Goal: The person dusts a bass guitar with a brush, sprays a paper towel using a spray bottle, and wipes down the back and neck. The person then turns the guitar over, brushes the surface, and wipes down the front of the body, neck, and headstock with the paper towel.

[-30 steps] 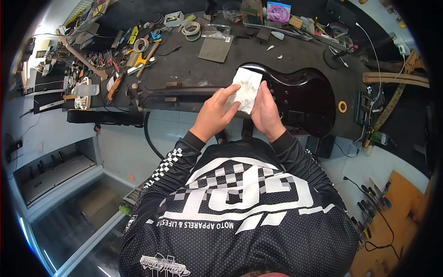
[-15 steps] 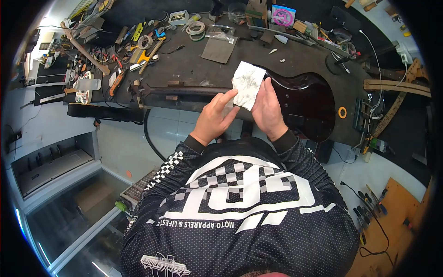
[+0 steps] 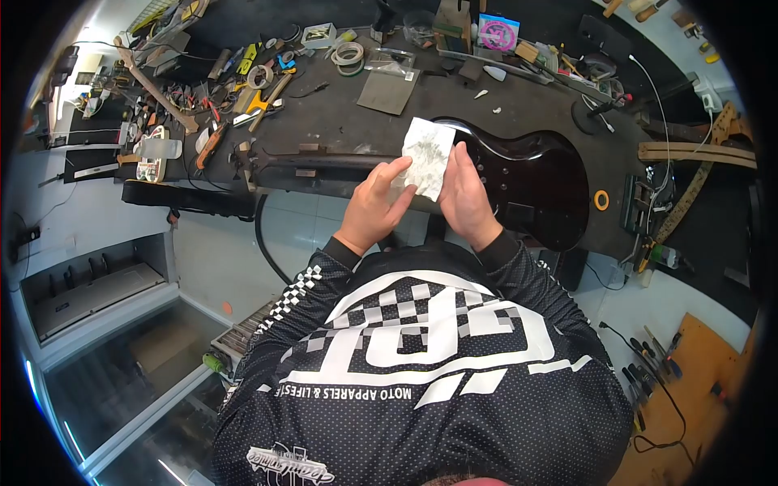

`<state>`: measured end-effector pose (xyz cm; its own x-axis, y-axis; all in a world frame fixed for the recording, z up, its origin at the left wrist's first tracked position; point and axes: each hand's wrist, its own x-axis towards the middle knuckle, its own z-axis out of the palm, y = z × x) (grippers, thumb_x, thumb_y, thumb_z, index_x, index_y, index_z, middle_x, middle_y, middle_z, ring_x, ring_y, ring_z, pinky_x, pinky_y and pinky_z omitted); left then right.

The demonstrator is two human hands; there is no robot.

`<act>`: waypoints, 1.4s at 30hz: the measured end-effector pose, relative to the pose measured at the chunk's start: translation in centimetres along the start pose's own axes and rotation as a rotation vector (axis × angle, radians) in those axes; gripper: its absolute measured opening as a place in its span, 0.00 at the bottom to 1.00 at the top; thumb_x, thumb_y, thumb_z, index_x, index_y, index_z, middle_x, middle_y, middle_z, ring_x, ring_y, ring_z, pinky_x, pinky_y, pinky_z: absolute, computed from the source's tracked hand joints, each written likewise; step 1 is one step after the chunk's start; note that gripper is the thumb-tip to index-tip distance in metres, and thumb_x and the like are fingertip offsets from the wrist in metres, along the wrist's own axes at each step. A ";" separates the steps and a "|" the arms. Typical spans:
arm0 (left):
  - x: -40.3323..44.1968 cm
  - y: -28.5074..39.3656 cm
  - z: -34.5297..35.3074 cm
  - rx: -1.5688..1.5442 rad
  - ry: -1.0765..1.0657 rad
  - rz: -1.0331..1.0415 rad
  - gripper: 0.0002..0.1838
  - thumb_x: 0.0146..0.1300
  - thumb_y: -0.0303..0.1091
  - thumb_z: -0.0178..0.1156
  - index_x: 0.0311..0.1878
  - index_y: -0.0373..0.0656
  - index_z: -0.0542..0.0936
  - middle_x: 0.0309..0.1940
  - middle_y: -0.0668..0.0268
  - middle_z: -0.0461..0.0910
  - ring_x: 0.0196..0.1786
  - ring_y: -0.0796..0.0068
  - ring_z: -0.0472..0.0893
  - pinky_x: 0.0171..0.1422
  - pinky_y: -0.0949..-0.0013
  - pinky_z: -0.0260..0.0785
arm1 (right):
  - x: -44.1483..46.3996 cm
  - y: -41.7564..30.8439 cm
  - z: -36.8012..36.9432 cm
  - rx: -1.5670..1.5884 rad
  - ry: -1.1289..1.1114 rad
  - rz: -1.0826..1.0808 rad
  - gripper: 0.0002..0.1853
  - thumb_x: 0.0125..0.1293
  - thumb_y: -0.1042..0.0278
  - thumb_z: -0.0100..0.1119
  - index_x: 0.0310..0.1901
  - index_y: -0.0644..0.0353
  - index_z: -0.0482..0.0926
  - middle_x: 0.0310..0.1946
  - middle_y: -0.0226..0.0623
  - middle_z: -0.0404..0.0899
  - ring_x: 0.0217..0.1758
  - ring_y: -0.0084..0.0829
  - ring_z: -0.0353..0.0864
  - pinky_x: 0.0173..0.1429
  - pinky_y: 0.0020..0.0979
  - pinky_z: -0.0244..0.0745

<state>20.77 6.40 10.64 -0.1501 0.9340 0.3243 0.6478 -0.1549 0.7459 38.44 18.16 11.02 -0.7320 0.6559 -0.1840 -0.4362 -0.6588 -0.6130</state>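
Note:
A white sheet (image 3: 427, 154) with grey smudges, like a paper towel or cloth, is held up between my hands. The fingers and thumb of my left hand (image 3: 374, 204) pinch its left and lower edge. My right hand (image 3: 468, 198) grips the right edge, its fingers pointing up and its thumb hidden behind the sheet or palm. Beneath and beyond them lies a glossy dark electric guitar (image 3: 545, 182), its body to the right and its neck (image 3: 340, 164) stretching left along the bench's front edge. The sheet covers part of where neck and body meet.
The dark workbench (image 3: 324, 121) carries tape rolls (image 3: 348, 55), a grey flat sheet (image 3: 388, 91), an orange-handled tool (image 3: 212, 146) and other tools at left. An orange ring (image 3: 600, 199) lies right of the guitar. A black padded bar (image 3: 186, 198) juts out at the front left.
The sheet has shifted slightly left and down and stands a little straighter. Both hands keep their hold on it. The guitar stays in place.

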 end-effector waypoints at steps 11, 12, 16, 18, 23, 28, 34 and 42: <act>-1.9 -0.7 -2.4 0.043 -0.132 -0.132 0.41 0.77 0.31 0.79 0.90 0.46 0.72 0.75 0.46 0.88 0.72 0.38 0.91 0.74 0.50 0.84 | 0.5 4.5 -5.7 0.120 0.243 0.197 0.30 1.00 0.51 0.43 0.85 0.68 0.73 0.79 0.49 0.85 0.80 0.44 0.89 0.84 0.50 0.85; -2.4 -1.1 -2.8 0.049 -0.141 -0.168 0.41 0.78 0.33 0.78 0.90 0.48 0.72 0.75 0.46 0.88 0.72 0.38 0.91 0.74 0.49 0.85 | 0.5 5.6 -7.6 0.099 0.302 0.237 0.29 1.00 0.53 0.44 0.84 0.69 0.73 0.78 0.50 0.85 0.79 0.46 0.89 0.83 0.51 0.85; -5.1 -3.6 -5.0 0.074 -0.185 -0.281 0.41 0.78 0.37 0.78 0.90 0.51 0.73 0.78 0.46 0.86 0.73 0.37 0.89 0.74 0.48 0.85 | -0.6 7.8 -13.2 -0.007 0.490 0.283 0.23 0.97 0.63 0.48 0.78 0.71 0.78 0.71 0.52 0.89 0.73 0.48 0.93 0.78 0.52 0.89; -5.9 -4.9 -6.4 0.083 -0.211 -0.314 0.40 0.78 0.37 0.78 0.89 0.50 0.73 0.79 0.46 0.86 0.75 0.37 0.89 0.76 0.49 0.84 | -0.9 7.6 -14.4 -0.050 0.514 0.238 0.21 0.96 0.66 0.49 0.75 0.71 0.80 0.68 0.51 0.91 0.73 0.46 0.93 0.78 0.51 0.90; -6.1 -8.3 -10.2 0.077 -0.279 -0.344 0.38 0.79 0.36 0.78 0.88 0.47 0.75 0.78 0.46 0.86 0.76 0.39 0.89 0.79 0.51 0.81 | 0.1 6.4 -11.2 -0.858 0.670 -0.345 0.16 0.96 0.65 0.52 0.65 0.67 0.87 0.64 0.43 0.92 0.59 0.39 0.92 0.66 0.36 0.82; -5.8 -13.6 -15.1 0.041 -0.366 -0.312 0.37 0.78 0.36 0.78 0.87 0.48 0.77 0.77 0.46 0.87 0.76 0.37 0.88 0.78 0.49 0.83 | 2.4 13.1 -11.6 -1.870 0.456 -0.414 0.24 0.87 0.63 0.65 0.78 0.63 0.83 0.82 0.53 0.82 0.91 0.56 0.75 0.94 0.57 0.67; -7.1 -20.0 -21.9 0.060 -0.332 -0.320 0.34 0.79 0.33 0.77 0.84 0.42 0.78 0.75 0.48 0.88 0.73 0.47 0.91 0.78 0.55 0.80 | 10.7 26.4 -0.8 -1.777 0.429 -0.492 0.42 0.78 0.53 0.75 0.86 0.65 0.73 0.86 0.57 0.75 0.94 0.61 0.66 0.98 0.60 0.57; -7.3 -22.6 -23.3 0.014 -0.377 -0.407 0.33 0.79 0.32 0.78 0.83 0.41 0.78 0.75 0.51 0.89 0.74 0.49 0.90 0.79 0.54 0.80 | 5.2 18.2 -6.6 -2.099 0.676 -0.394 0.44 0.80 0.49 0.74 0.89 0.61 0.71 0.89 0.55 0.71 0.98 0.60 0.60 1.01 0.57 0.54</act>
<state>-10.15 -4.44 4.95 -0.1142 0.9686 -0.2208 0.6038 0.2442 0.7588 30.14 11.99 -6.15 -0.3434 0.9076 0.2414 0.8701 0.4042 -0.2820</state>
